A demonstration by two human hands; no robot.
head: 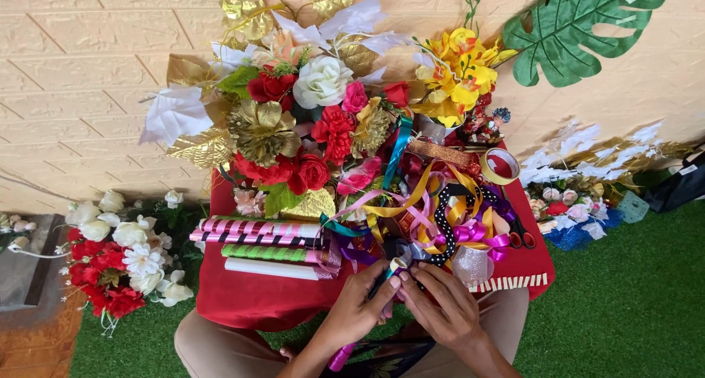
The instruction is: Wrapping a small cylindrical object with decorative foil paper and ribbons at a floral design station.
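Both hands, left hand (360,308) and right hand (440,308), pinch a small ribbon roll (399,264) together, each grip closed on it. Loose ribbons (448,209), rolled wrapping paper (264,238) and a flower bouquet (308,121) crowd the red surface (250,293) just beyond.

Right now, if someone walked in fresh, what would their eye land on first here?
First the big artificial flower bouquet of red, white and gold blooms at the top centre of the red cloth. Next the tangle of coloured ribbons to its lower right. Below that, the left hand and right hand meet around a small ribbon roll.
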